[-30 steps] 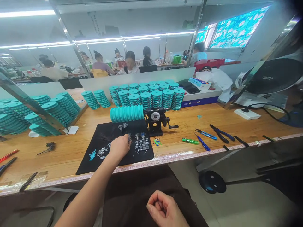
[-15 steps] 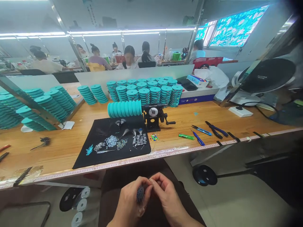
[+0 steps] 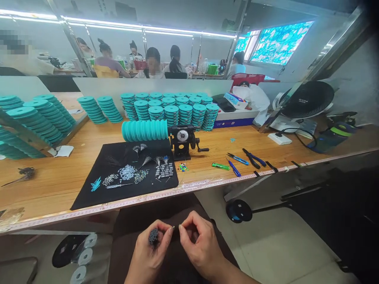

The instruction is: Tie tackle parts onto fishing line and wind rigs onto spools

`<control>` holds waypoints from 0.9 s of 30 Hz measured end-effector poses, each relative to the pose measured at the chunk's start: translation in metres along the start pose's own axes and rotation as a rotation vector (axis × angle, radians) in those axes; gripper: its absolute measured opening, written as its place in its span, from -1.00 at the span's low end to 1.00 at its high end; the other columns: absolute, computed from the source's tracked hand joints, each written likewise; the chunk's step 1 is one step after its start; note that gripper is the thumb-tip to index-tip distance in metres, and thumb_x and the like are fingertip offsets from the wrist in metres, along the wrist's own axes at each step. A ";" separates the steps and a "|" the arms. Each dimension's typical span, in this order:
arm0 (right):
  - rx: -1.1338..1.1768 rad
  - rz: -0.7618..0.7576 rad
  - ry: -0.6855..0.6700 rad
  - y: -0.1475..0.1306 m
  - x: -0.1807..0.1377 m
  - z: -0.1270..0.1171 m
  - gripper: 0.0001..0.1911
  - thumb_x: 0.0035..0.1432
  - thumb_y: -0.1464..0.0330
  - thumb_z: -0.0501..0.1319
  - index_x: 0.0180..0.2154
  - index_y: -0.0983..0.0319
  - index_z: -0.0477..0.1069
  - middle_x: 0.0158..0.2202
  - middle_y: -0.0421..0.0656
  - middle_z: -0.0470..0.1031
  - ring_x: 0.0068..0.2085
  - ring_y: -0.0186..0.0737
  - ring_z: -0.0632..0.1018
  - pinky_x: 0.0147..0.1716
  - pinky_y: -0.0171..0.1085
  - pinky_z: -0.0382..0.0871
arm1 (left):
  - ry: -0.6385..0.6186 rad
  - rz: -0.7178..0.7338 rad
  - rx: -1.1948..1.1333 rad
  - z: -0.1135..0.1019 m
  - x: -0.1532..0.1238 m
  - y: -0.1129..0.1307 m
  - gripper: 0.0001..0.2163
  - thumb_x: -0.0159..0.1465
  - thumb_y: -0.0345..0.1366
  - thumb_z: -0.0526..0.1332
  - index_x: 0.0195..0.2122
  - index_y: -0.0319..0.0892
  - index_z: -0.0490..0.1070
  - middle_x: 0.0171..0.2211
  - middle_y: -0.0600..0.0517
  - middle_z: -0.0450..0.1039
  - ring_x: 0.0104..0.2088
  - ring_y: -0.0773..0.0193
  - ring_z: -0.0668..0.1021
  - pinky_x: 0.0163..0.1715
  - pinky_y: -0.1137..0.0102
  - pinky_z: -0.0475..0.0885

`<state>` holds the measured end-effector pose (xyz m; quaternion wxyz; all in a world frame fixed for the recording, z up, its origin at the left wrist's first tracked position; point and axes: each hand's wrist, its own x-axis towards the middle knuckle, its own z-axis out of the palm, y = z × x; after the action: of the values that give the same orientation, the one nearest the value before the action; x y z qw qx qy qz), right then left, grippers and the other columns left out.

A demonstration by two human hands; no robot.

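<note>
My left hand point(image 3: 151, 246) is low over my lap, fingers curled around a small dark bundle of pins or beads point(image 3: 153, 236). My right hand point(image 3: 197, 241) is just to its right, thumb and forefinger pinched on something tiny that I cannot make out, fingertips almost touching those of my left hand. On the wooden bench ahead lies a black mat point(image 3: 124, 173) with little heaps of silvery parts point(image 3: 127, 172), feathery tufts and a block of grey pieces point(image 3: 164, 170). Behind it stands a black hand-cranked winder point(image 3: 183, 141) carrying a row of teal spools point(image 3: 144, 130).
Stacks of teal spools point(image 3: 168, 110) line the back of the bench, with more on the left point(image 3: 38, 118). Scissors and pliers point(image 3: 250, 158) and a green tool point(image 3: 220, 166) lie to the right. A black fan point(image 3: 308, 98) stands at far right. Several people sit at benches beyond.
My left hand left the mat and came down to my lap holding the dark bundle; my right hand rose to meet it. My view has shifted to the right and down.
</note>
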<state>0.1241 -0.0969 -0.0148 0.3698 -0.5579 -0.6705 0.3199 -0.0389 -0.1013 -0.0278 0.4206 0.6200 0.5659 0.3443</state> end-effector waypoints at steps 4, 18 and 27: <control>-0.185 -0.150 0.060 -0.001 -0.007 0.003 -0.84 0.03 0.51 0.12 -0.50 0.19 0.18 -0.57 -0.29 0.24 -0.50 -0.32 0.34 -0.44 -0.31 0.17 | -0.022 -0.080 -0.167 0.001 0.000 -0.003 -0.68 0.29 -0.04 0.15 -0.44 -0.20 0.38 -0.57 0.12 0.26 -0.54 0.36 0.30 -0.55 0.51 0.24; -0.290 -0.136 0.030 -0.007 -0.005 0.003 -0.80 -0.02 0.52 0.11 -0.52 0.17 0.09 -0.60 -0.31 0.23 -0.52 -0.31 0.34 -0.42 -0.27 0.13 | -0.023 -0.095 -0.228 0.004 -0.004 0.004 -0.73 0.27 -0.11 0.20 -0.41 -0.21 0.45 -0.57 0.06 0.42 -0.54 0.33 0.42 -0.54 0.50 0.32; -0.287 -0.144 0.029 -0.009 -0.008 0.001 -0.79 -0.01 0.52 0.11 -0.51 0.17 0.08 -0.59 -0.31 0.22 -0.52 -0.32 0.33 -0.41 -0.27 0.13 | -0.001 -0.074 -0.195 0.005 -0.005 0.004 -0.73 0.26 -0.10 0.21 -0.42 -0.21 0.44 -0.56 0.05 0.44 -0.54 0.32 0.45 -0.54 0.50 0.36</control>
<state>0.1196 -0.1061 -0.0092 0.3180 -0.5600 -0.7422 0.1855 -0.0338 -0.1071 -0.0257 0.4918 0.5547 0.5521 0.3818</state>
